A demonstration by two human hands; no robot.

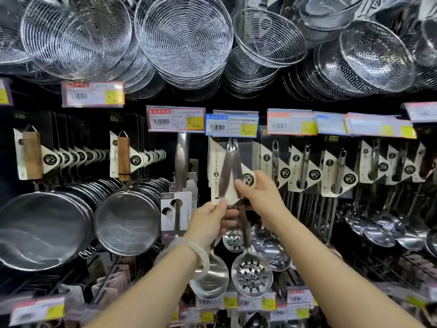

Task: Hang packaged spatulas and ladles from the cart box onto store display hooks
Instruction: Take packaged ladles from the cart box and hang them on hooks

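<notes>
This is a shop wall full of shiny kitchen tools on a dark back. Up top hang big wire skimmer baskets (184,41) and metal bowls with tiny holes (376,55). Under them is a row of price tags, and one with a blue edge (231,125) sits right over the spot where the hands are. On the left hang round mesh strainers (127,220) with wooden handles and card labels. On the right hang more ladles and spoons on cards (335,174), with their shiny bowls low down. In the middle, a person holds up a packaged set of two tools on a white card (218,176). The tops of the two handles meet just under the blue tag; I cannot tell if the pack is on a hook. The left hand (209,221) wears a pale bangle (197,250) on the wrist. Its thumb and fingers pinch the bottom edge of the card and curl around the handles below it. The right hand (259,192) grips the right side of the card, with the thumb on the front and the fingers behind. From the pack hang a plain ladle (210,278) and a spoon with holes (251,274), side by side below the left wrist. More price tags (255,301) run along the bottom.
</notes>
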